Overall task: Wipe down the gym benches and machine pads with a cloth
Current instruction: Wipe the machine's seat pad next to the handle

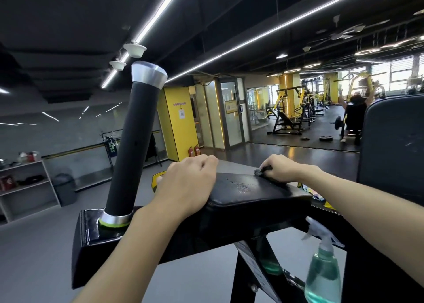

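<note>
My right hand (283,168) clutches the dark cloth (260,171) on the black pad's (252,193) 1 o'clock corner. Left hand (190,183) curls over its 10 o'clock edge. Spray bottle (323,270) at 5 o'clock.

The pad (252,188) is glossy black leatherette, cracked and rough in one worn patch, the cloth (260,171) looks a matt dark fabric, the handle (130,142) has a matt black sleeve, perhaps foam, capped in brushed metal, and the spray bottle (322,270) is translucent plastic.
</note>
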